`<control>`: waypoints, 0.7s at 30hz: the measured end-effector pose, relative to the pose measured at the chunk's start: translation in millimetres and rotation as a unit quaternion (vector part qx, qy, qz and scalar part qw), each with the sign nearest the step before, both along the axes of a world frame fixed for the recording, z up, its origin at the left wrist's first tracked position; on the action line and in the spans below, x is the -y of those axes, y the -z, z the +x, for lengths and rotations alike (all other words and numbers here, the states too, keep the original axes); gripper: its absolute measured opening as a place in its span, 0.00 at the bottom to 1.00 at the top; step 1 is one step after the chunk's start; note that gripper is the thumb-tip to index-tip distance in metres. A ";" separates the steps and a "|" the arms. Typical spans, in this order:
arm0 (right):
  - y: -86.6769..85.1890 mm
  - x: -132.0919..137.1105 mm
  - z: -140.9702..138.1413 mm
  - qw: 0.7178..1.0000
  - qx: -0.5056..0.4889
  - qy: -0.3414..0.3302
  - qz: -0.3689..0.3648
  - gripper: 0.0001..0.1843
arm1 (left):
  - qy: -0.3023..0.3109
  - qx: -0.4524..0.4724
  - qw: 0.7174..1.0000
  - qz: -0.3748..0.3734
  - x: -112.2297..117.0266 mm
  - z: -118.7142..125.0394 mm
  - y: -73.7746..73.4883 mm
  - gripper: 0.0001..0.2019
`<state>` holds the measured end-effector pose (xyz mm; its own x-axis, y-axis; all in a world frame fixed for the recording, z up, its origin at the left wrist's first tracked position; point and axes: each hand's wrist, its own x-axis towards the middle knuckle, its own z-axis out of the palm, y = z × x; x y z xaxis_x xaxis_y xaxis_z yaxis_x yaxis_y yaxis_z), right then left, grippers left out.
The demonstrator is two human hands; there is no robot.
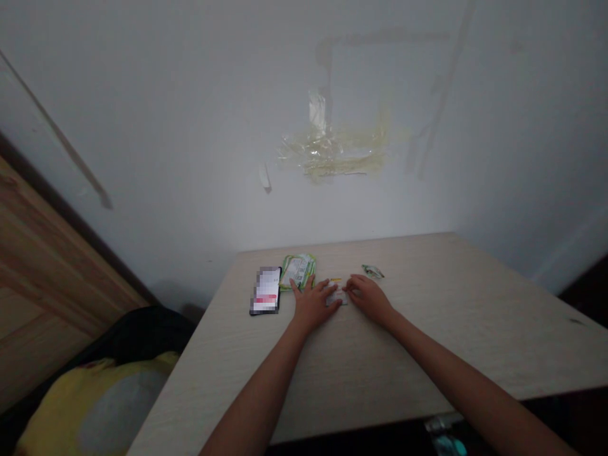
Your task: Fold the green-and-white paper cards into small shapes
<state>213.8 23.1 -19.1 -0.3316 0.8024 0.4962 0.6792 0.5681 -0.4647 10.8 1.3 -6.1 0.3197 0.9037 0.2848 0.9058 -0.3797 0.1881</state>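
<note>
A small, pale printed card with a yellow-orange strip along its top lies flat on the table, between my two hands. My left hand is open, its fingers spread, with some fingertips resting on the card's left side. Bent and drawn together, the fingers of my right hand pinch at the card's right edge; their tips are partly hidden. Just beyond my left hand is a green and white packet. A crumpled green-white wrapper scrap lies past my right hand.
A phone with a lit, blurred screen lies left of the packet. Behind the table rises a wall with peeling tape. At the lower left is a yellow and grey plush item, near a wooden panel.
</note>
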 end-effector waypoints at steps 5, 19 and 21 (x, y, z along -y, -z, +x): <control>-3.2 -4.0 -3.4 0.999 0.036 0.018 -0.007 0.08 | -0.004 -0.012 1.000 -0.010 0.0 -0.1 -1.4 0.22; -1.3 -17.0 -16.6 0.994 0.084 0.075 -0.004 0.12 | 0.000 -0.013 1.000 0.001 -1.3 -1.1 0.4 0.22; 0.9 -16.7 -17.3 0.994 0.081 0.070 -0.002 0.13 | 0.000 -0.013 1.000 -0.002 -0.9 -1.0 0.1 0.22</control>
